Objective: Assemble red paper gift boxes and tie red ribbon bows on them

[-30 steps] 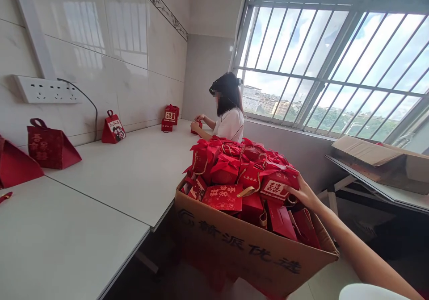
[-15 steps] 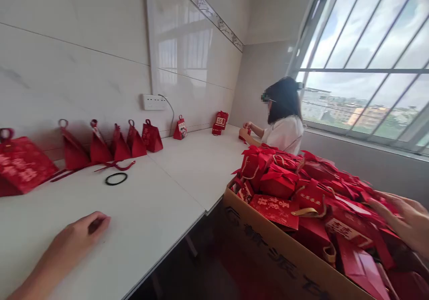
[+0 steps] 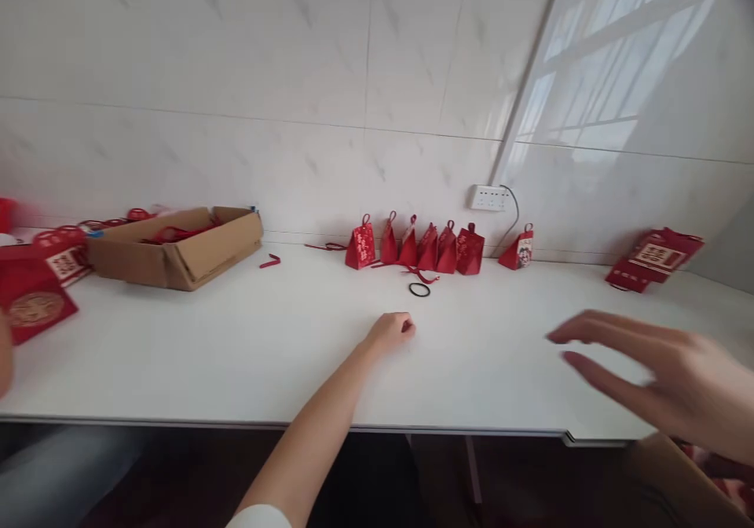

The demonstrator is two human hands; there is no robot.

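My left hand (image 3: 391, 331) rests on the white table (image 3: 224, 355) with its fingers curled in and nothing showing in them. Just beyond it lie a black ring-shaped band (image 3: 419, 290) and a loose red ribbon (image 3: 425, 276). Above the table's right part, my right hand (image 3: 665, 375) hangs in the air, thumb and fingers apart, holding nothing. A row of small red gift boxes (image 3: 429, 247) with loop handles stands along the wall. To their right is one more red gift box (image 3: 519, 248) with a printed picture.
On the left sit an open cardboard box (image 3: 217, 253) with red ribbons inside and red gift bags (image 3: 38, 304). Stacked red boxes (image 3: 657, 259) stand at the right. A large carton (image 3: 677, 481) is below the right hand. Another person's arm (image 3: 5, 355) shows at the left edge.
My view has swung left, bringing the cardboard box in and taking the co-worker by the window out. My right hand has left the carton of red boxes, empty. My left hand stays on the table.
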